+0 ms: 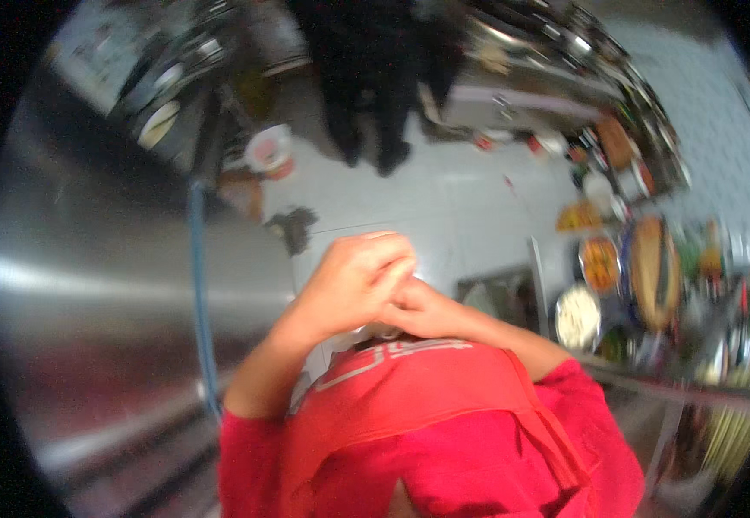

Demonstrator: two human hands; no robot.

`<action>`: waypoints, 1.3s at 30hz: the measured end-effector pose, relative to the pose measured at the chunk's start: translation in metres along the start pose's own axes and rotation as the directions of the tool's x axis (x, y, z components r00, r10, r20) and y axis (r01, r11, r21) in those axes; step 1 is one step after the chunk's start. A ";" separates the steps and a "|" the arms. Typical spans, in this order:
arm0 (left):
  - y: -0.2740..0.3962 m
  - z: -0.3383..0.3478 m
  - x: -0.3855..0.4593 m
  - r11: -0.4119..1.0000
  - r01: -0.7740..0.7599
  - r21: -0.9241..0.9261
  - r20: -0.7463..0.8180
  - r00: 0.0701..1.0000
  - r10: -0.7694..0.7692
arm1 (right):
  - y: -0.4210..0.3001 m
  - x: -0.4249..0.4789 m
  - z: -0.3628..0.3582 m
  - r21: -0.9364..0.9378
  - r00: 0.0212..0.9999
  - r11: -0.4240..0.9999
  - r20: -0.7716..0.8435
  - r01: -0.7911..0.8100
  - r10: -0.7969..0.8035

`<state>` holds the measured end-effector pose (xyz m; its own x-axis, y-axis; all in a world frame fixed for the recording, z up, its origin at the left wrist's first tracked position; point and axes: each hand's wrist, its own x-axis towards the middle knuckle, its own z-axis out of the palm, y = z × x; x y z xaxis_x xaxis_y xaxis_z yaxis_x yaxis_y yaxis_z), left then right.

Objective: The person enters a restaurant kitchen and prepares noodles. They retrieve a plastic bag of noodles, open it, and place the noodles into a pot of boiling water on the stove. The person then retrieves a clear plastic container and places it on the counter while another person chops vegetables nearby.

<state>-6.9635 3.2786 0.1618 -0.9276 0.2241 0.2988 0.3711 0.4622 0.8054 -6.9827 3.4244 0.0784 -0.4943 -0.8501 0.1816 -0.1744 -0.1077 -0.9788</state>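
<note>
My left hand and my right hand meet in front of my waist, above the top of a red apron. The fingers of both are curled and pressed together, and blur hides whether anything small lies between them. Under the hands a bit of something pale shows at the apron's edge, too blurred to name. Below and beyond them lies the light tiled floor.
A steel surface fills the left side. At the right, a counter bears a bowl of pale food, a dish of orange food and a round wooden board. A person in dark clothes stands ahead. A white bucket stands ahead left.
</note>
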 end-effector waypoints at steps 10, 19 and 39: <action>0.040 0.100 0.068 0.958 -0.196 -0.211 0.304 0.918 0.255 | -0.006 -0.091 -0.041 -0.129 0.821 0.988 -0.571 -0.084 -0.005; 0.062 0.189 0.143 0.920 -0.192 -0.340 0.451 0.826 0.339 | -0.022 -0.159 -0.116 0.175 0.571 0.972 -0.787 -0.154 0.232; -0.045 0.307 0.263 0.770 0.027 -0.637 0.629 0.595 0.500 | 0.029 -0.212 -0.227 0.270 0.045 0.961 -0.963 0.067 0.267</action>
<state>-7.2116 3.5801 0.0469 -0.3392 0.9045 0.2584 0.2341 -0.1849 0.9545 -7.0765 3.7184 0.0327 -0.8885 0.4295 -0.1618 0.0289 -0.2995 -0.9537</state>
